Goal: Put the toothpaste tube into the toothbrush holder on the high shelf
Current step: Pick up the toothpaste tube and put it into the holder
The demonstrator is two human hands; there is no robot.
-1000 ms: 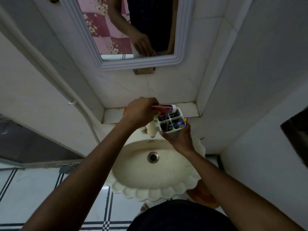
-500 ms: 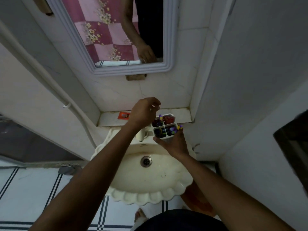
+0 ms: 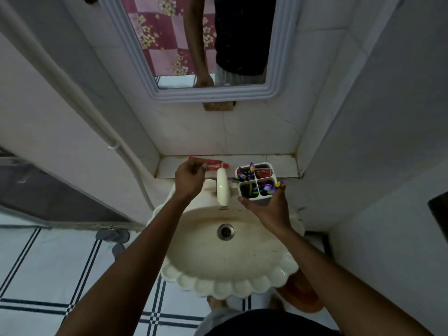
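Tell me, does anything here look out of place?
Yes: a red toothpaste tube lies flat on the tiled ledge by the left hand, outside the toothbrush holder the right hand steadies.

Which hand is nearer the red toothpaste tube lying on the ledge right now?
Left. The left hand is right at the toothpaste tube, fingers on its near edge. The right hand is further right, holding the toothbrush holder beyond the tap.

White tiled walls (image 3: pixel 254 132), framed mirror (image 3: pixel 201 44), scalloped basin (image 3: pixel 230 284), striped floor (image 3: pixel 48 275).
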